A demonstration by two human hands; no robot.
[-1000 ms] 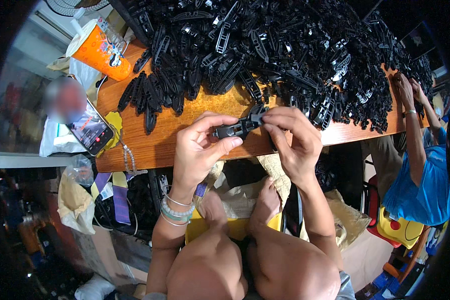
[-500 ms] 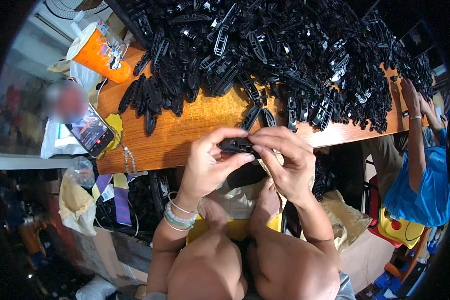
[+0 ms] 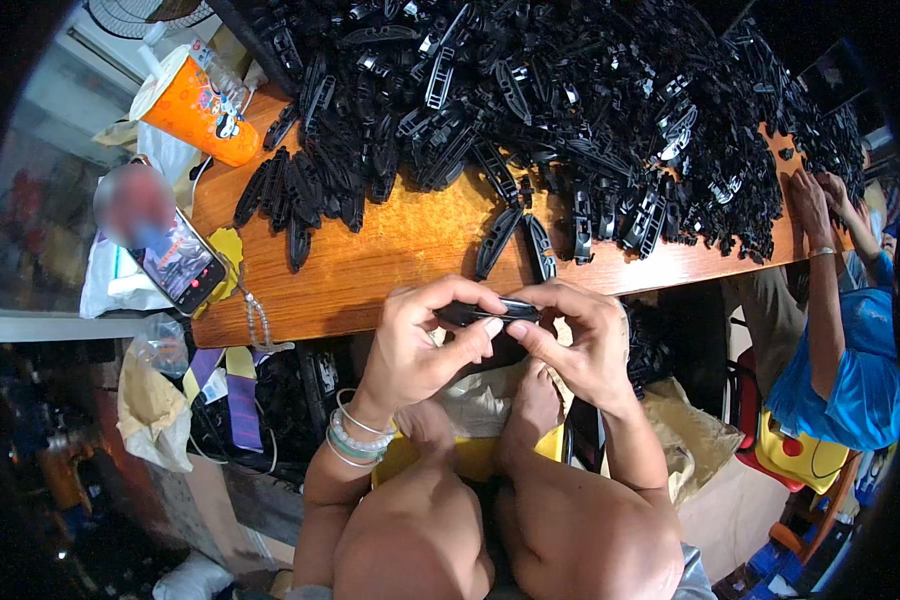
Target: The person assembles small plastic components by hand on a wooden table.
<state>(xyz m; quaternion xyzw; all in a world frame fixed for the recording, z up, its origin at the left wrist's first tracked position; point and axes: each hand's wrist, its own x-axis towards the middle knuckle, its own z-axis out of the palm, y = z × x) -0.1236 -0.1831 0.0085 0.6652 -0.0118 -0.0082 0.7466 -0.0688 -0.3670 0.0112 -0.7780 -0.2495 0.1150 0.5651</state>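
Observation:
A slim, glossy black plastic part (image 3: 515, 309) is held level between my two hands, just off the table's front edge. My left hand (image 3: 425, 335) pinches its left end between thumb and fingers. At the other end, the thumb and fingertips of my right hand (image 3: 575, 335) close on it. My fingertips cover much of the part, so its exact kind does not show. Just beyond my hands, two long black plastic parts (image 3: 498, 243) lie in a V on the wooden table (image 3: 370, 270). Behind them spreads a large heap of similar black parts (image 3: 490, 100).
At the left stand an orange cup (image 3: 198, 110) with a straw and a lit phone (image 3: 185, 265) on a yellow mat. A person in a blue shirt (image 3: 850, 370) reaches to the heap's right end. Below the table hangs a bag (image 3: 155, 400); brown paper (image 3: 690, 435) lies at right.
The black part has turned in my fingers and now shows a narrow, shiny edge. My hands have lowered slightly. The other person's hands have shifted left and down.

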